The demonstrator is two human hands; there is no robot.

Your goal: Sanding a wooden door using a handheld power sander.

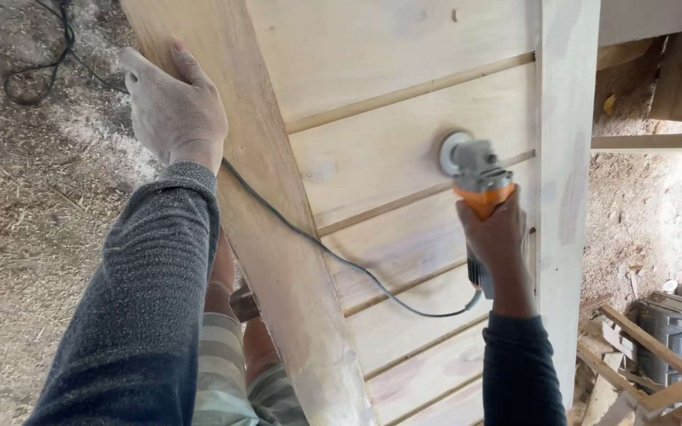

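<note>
The right hand (497, 237) was wrapped tight round the grey-and-orange handheld angle sander (479, 189), fingers fully curled on its body, w/ the round grey sanding disc (453, 152) pressed flat against the pale wooden slatted panel (404, 134), on the second board down, near the right upright frame piece (566, 158). The left hand (174, 106), dusted white, lay mostly flat and spread over the outer edge of the pale wooden left frame board (278, 237), fingers hooked over the edge, bracing it rather than holding anything loose. A thin black power cord (341, 256) ran from the sander's tail across the boards and under the left forearm. As for progress: the boards looked smooth and light overall, w/ a powdery film on the frame, so a fair part of the surface seemed sanded; the lower boards showed faint pinkish patches, poss. unsanded, though that was hard to tell at this angle. Sawdust-covered ground (41, 205) lay to the left, and wood offcuts (641, 371) and a dark grey container (668, 323) sat at lower right.
</note>
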